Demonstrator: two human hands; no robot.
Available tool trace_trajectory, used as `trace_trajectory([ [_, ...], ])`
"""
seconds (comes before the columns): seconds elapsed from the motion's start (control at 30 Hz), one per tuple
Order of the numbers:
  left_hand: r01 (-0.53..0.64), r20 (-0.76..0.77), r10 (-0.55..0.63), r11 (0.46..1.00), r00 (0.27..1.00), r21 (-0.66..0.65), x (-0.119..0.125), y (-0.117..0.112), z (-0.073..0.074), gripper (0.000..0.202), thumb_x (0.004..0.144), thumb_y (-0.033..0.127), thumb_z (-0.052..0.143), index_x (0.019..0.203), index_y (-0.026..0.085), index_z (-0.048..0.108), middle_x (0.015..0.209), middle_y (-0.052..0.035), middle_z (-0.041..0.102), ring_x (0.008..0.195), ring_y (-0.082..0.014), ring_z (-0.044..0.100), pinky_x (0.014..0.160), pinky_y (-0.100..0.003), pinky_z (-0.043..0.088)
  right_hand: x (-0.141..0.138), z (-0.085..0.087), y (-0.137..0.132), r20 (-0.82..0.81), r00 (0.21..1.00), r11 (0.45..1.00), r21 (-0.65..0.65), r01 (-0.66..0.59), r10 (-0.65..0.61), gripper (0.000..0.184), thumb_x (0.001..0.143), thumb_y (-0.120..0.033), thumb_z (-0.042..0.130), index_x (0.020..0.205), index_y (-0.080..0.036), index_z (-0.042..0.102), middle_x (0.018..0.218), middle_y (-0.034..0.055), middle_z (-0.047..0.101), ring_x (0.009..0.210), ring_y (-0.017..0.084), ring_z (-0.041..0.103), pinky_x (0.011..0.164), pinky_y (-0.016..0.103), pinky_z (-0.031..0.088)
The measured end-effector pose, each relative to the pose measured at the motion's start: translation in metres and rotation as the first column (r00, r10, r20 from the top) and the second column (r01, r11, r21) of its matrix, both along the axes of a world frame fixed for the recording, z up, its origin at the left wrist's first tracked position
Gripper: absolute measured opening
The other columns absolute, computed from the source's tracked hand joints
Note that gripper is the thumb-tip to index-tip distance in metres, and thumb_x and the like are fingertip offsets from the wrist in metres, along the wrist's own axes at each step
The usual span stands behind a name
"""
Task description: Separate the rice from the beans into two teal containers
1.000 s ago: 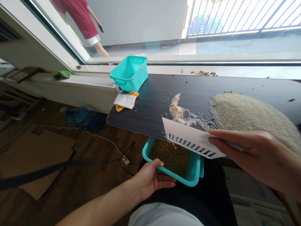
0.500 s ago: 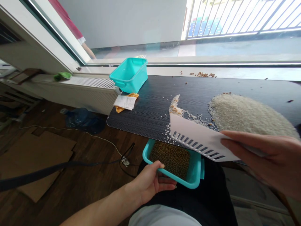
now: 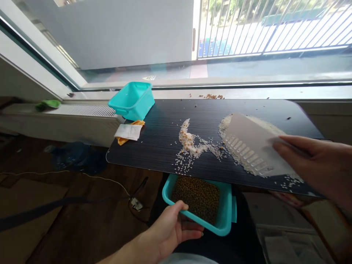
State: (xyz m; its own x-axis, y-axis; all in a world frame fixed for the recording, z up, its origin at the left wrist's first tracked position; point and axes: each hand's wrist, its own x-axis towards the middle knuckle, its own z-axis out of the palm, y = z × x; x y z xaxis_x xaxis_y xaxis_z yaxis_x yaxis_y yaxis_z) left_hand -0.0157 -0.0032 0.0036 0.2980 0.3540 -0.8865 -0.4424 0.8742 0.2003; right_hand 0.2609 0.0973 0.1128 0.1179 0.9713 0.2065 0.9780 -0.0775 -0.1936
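L hand [image 3: 173,227] low ctr, palm partly showing, thumb [image 3: 179,206] hooked on top, fingers [image 3: 191,235] curled underneath; bare L forearm [image 3: 134,246] slants in from below. R hand [image 3: 310,156] higher & well out to the R, pinching tight, pointing L (outline a bit soft).

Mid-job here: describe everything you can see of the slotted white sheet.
The slotted white sheet is thin, flat and looks like plastic, with a row of short parallel slots along its near side. The right hand grips its right end, which is partly hidden. It is tilted over the pile of rice, covering much of it from view, above the dark table. Whether it touches the grains, I cannot tell.
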Motion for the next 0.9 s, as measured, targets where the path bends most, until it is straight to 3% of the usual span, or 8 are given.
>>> trace_trajectory([
  [0.33,-0.018,-0.005,0.018,1.0,1.0,-0.017,0.0,0.001,-0.001,0.018,0.076,0.025,0.045,0.087,0.011,0.051,0.079,-0.0141,0.066,0.066,-0.0207,0.065,0.063,-0.032,0.052,0.002,-0.007,-0.002,-0.16,0.986,0.998,-0.045,-0.046,0.038,0.049,0.067,-0.06,0.044,0.086,-0.022,0.07,0.069,0.0028,0.068,0.059,0.018,0.06,0.055,0.03,0.044],
  [0.5,-0.009,-0.022,0.009,1.0,1.0,-0.006,0.002,0.002,-0.003,0.019,0.078,0.026,0.043,0.089,0.012,0.05,0.079,-0.0153,0.066,0.066,-0.0214,0.066,0.063,-0.033,0.052,0.004,-0.008,-0.003,-0.145,0.989,0.999,-0.03,0.018,-0.022,0.051,0.065,-0.06,0.044,0.085,-0.021,0.07,0.067,0.0039,0.068,0.061,0.02,0.061,0.055,0.03,0.043],
  [0.73,0.007,-0.03,-0.007,1.0,1.0,-0.001,0.005,0.005,0.003,0.024,0.075,0.025,0.046,0.09,0.008,0.052,0.079,-0.0152,0.066,0.065,-0.0212,0.065,0.062,-0.031,0.052,0.002,-0.009,-0.007,-0.207,0.977,0.997,-0.054,-0.052,0.039,0.049,0.066,-0.059,0.047,0.087,-0.021,0.07,0.066,0.0021,0.068,0.052,0.016,0.058,0.05,0.027,0.043],
  [0.9,0.012,-0.024,-0.012,1.0,1.0,-0.003,0.006,0.007,0.005,0.025,0.074,0.025,0.046,0.089,0.006,0.054,0.078,-0.0145,0.066,0.065,-0.0205,0.065,0.061,-0.03,0.052,0.001,-0.008,-0.005,-0.173,0.982,0.997,-0.009,-0.076,0.073,0.046,0.07,-0.055,0.047,0.09,-0.022,0.069,0.073,0.0034,0.069,0.06,0.017,0.06,0.055,0.028,0.044],
])
